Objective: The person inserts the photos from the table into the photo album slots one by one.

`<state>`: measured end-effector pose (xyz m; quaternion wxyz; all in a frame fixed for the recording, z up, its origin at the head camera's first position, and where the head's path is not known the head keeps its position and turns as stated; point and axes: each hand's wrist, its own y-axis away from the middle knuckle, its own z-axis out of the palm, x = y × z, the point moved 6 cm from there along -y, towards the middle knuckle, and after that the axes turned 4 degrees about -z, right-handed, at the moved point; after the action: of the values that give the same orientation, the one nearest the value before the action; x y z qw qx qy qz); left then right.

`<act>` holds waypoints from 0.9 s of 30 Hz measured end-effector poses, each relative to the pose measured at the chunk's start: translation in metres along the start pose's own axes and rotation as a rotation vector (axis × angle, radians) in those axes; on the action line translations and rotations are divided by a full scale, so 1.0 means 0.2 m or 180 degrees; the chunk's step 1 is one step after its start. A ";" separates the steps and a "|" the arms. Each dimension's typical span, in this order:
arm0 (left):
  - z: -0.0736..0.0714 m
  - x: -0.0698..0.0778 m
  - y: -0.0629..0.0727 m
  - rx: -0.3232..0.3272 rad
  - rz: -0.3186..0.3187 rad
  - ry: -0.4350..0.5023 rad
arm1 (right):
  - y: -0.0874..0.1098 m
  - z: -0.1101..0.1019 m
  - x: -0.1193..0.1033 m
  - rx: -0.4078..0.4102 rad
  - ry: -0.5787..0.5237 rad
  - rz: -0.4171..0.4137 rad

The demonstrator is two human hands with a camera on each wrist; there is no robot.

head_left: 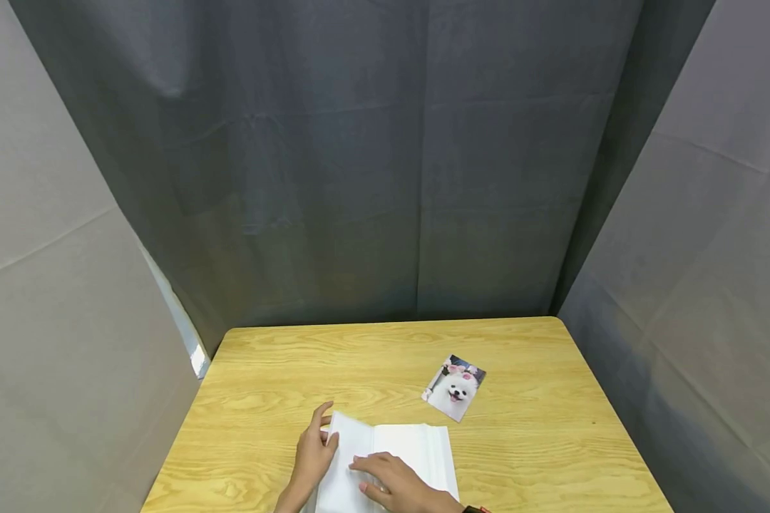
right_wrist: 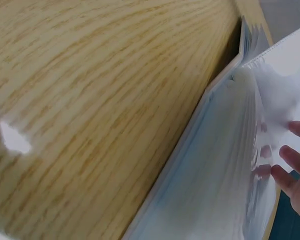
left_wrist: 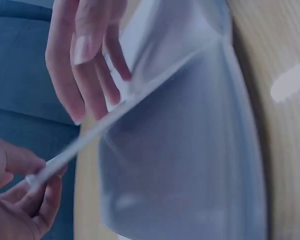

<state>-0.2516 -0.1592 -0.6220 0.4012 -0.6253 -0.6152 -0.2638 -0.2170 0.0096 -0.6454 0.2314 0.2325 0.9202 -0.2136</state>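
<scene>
An open photo album with white pages and clear plastic sleeves lies at the table's near edge. My left hand is at its left side. Thumb and fingers pinch the outer edge of a raised page, seen edge-on in the left wrist view. Over the middle of the album is my right hand, its extended fingers touching the raised page. In the right wrist view, the fingertips of that hand meet a glossy sleeve, and a stack of sleeves fans out beside them.
Beyond the album, slightly to the right, a photo of a white fluffy dog with pink flowers lies tilted on the wooden table. Dark grey curtain hangs behind the table, with pale cloth walls on both sides.
</scene>
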 end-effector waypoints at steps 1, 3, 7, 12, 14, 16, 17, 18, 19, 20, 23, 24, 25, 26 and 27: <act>-0.01 -0.02 0.00 0.0055 -0.0030 -0.0065 | 0.00 0.01 0.00 -0.0037 0.0051 0.0009; -0.02 -0.05 0.01 0.0166 -0.0082 -0.0148 | 0.00 0.02 0.01 -0.0036 0.0168 0.0007; -0.02 -0.10 0.02 0.0342 -0.0139 -0.0282 | 0.02 0.01 0.06 0.0011 0.0344 0.0143; 0.01 -0.16 0.03 0.0404 -0.0218 -0.0445 | 0.07 -0.05 0.14 0.0201 0.0638 0.0228; 0.03 -0.17 0.03 0.0362 -0.0203 -0.0500 | 0.10 -0.08 0.18 0.0286 0.0700 0.0267; 0.06 -0.18 0.04 0.0316 -0.0171 -0.0591 | 0.13 -0.11 0.22 0.0366 0.0770 0.0304; 0.07 -0.18 0.04 0.0298 -0.0152 -0.0656 | 0.15 -0.12 0.24 0.0393 0.0811 0.0329; 0.08 -0.19 0.04 0.0294 -0.0131 -0.0720 | 0.16 -0.13 0.25 0.0403 0.0853 0.0364; 0.09 -0.19 0.05 0.0308 -0.0095 -0.0795 | 0.18 -0.14 0.27 0.0421 0.0921 0.0370; 0.09 -0.18 0.05 0.0332 -0.0059 -0.0885 | 0.19 -0.14 0.28 0.0426 0.0964 0.0374; 0.12 -0.17 0.07 0.0402 0.0142 -0.1078 | 0.20 -0.16 0.31 0.0469 0.0924 0.0363; 0.13 -0.16 0.07 0.0408 0.0214 -0.1101 | 0.21 -0.17 0.31 0.0517 0.0872 0.0354; 0.15 -0.15 0.07 0.0388 0.0285 -0.1107 | 0.21 -0.18 0.32 0.0597 0.0811 0.0345; 0.17 -0.14 0.07 0.0352 0.0356 -0.1097 | 0.21 -0.19 0.34 0.0694 0.0753 0.0353; 0.20 -0.12 0.07 0.0309 0.0432 -0.1079 | 0.21 -0.21 0.36 0.0825 0.0696 0.0369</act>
<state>-0.2471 -0.1393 -0.6662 0.3383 -0.6807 -0.6424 -0.0970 -0.2643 0.0883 -0.6614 0.1100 0.3348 0.8897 -0.2902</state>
